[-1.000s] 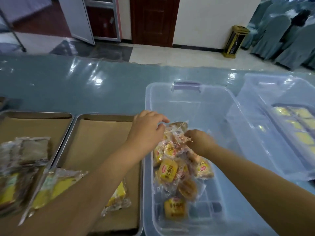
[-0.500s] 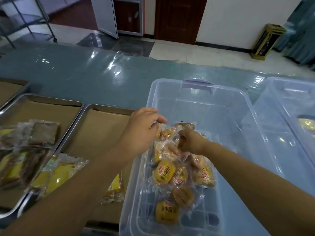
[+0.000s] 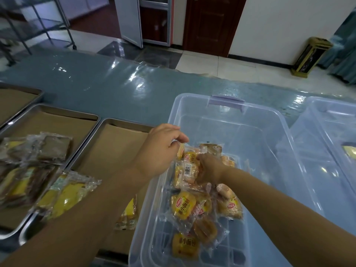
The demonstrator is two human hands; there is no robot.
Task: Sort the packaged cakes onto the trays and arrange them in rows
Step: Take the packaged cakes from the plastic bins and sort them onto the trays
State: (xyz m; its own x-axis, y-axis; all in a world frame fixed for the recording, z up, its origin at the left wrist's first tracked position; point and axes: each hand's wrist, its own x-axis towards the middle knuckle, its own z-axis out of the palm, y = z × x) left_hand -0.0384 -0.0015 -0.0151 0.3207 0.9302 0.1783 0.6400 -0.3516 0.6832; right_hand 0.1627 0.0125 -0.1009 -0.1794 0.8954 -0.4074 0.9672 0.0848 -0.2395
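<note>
A clear plastic bin [image 3: 269, 120] holds a heap of packaged cakes [image 3: 185, 205] in yellow and clear wrappers. My left hand [image 3: 159, 149] hovers at the bin's left rim and pinches the corner of a small yellow-wrapped cake [image 3: 180, 151]. My right hand [image 3: 209, 168] is down in the heap, fingers curled round a wrapped cake [image 3: 187, 168] with a barcode label. Left of the bin stand paper-lined metal trays: the nearest tray [image 3: 119, 151] carries yellow cakes [image 3: 65, 195], the middle tray [image 3: 57, 122] carries brown and yellow ones [image 3: 52, 147].
A third tray [image 3: 17, 97] shows at the far left edge. A second clear bin [image 3: 327, 132] stands right of the first. The table has a shiny blue-grey cover [image 3: 115, 87]. Beyond it are a tiled floor, doors and a gold waste bin [image 3: 310, 56].
The camera view has swung left, so the bins sit further right. Both hands stay in the heap; the right hand has shifted slightly left onto the barcode-labelled cake.
</note>
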